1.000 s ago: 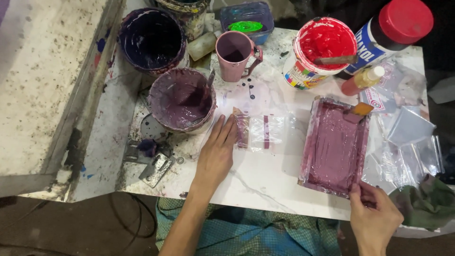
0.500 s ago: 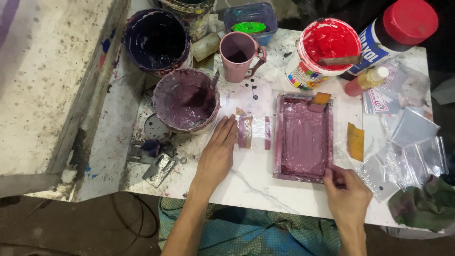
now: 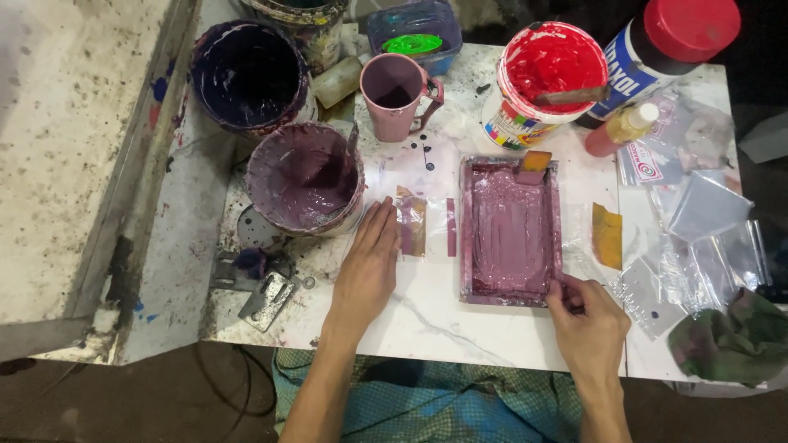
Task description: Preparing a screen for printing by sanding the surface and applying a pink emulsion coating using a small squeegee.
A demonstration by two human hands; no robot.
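The rectangular tray [image 3: 509, 232], coated inside with mauve-purple paint, lies flat on the white marble table [image 3: 435, 320], and everything else is placed here in relation to it. The right hand [image 3: 587, 328] is at the tray's near right corner, its fingers pinched closed on the rim there. The left hand [image 3: 367, 271] lies to the left of the tray, palm down and fingers stretched out flat, gripping nothing; its fingertips press on the edge of a small clear plastic sheet [image 3: 412, 221] smeared with purple, which sits just beside the tray's left wall. A small scraper [image 3: 534, 164] with an orange patch rests on the tray's far rim. Left of the tray, past the plastic sheet, stands a bucket of purple paint [image 3: 304, 176], with a darker purple bucket [image 3: 249, 75] behind it. Beyond the tray's far left corner stands a pink mug [image 3: 396, 94]; straight beyond its far edge is a tub of red paint [image 3: 548, 78]. To the tray's right lie an orange-brown card [image 3: 607, 235] and a scatter of clear plastic bags [image 3: 706, 213].
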